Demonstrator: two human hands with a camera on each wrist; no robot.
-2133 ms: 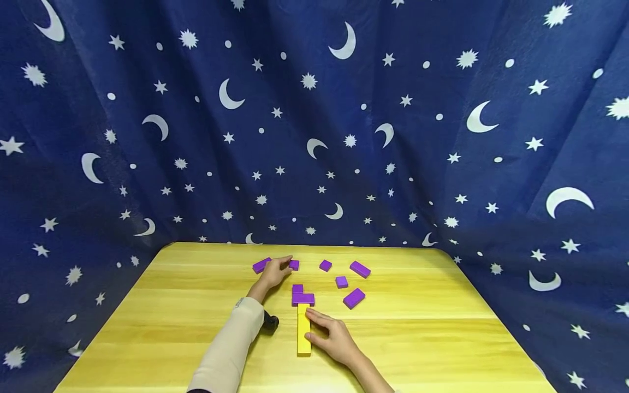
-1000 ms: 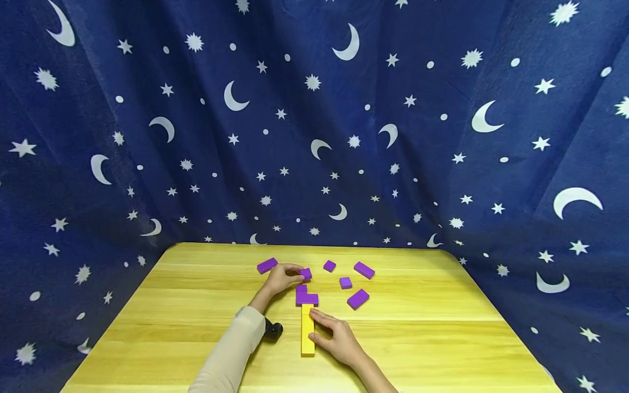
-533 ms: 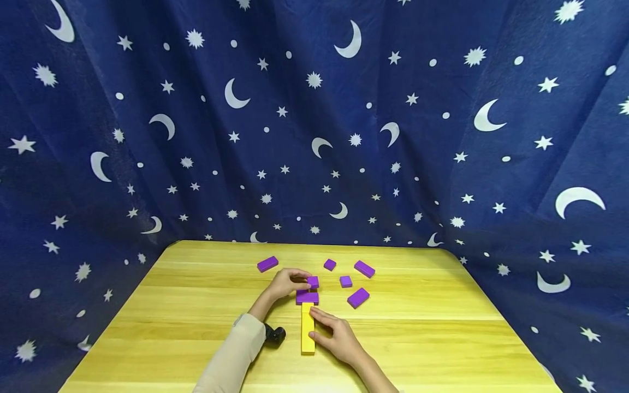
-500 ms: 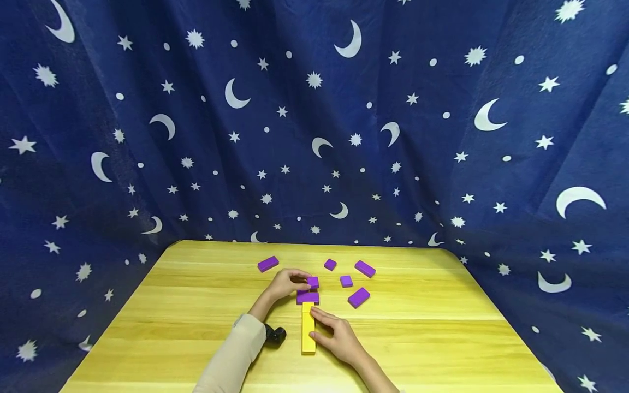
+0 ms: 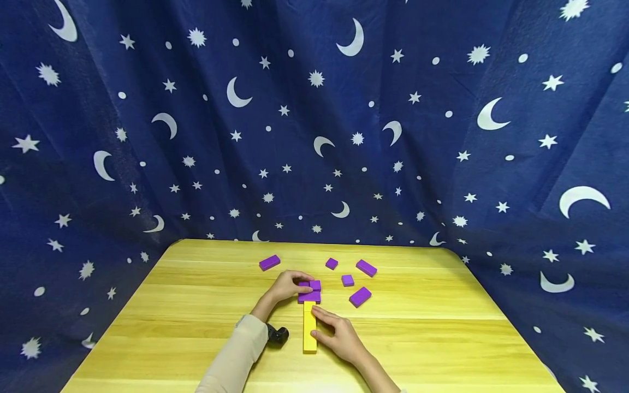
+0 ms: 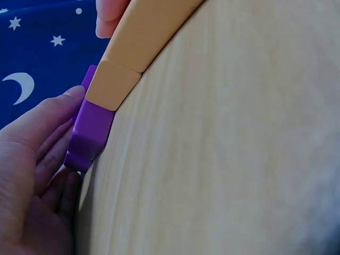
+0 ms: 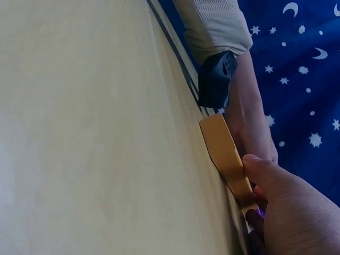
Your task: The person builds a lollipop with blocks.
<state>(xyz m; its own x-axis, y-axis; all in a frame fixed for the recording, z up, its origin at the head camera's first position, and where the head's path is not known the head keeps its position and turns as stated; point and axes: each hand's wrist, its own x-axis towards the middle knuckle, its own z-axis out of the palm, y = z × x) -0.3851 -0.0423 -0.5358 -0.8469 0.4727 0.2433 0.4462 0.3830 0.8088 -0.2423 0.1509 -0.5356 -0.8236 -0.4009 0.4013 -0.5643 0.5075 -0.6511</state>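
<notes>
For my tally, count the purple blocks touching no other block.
5: the leftmost block beyond the left hand; rightward, a far small block, a near small block, a far long block, a near long block.

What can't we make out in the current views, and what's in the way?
- Head: part of the left small purple block, behind the left hand.
- Head: the rest of the right forearm, cut off by the bottom edge.
- Left wrist: most of the right hand and the near end of the yellow blocks, cut off by the top edge.
- Right wrist: left fingertips and nearly all the purple blocks, behind the right hand and yellow blocks.
</notes>
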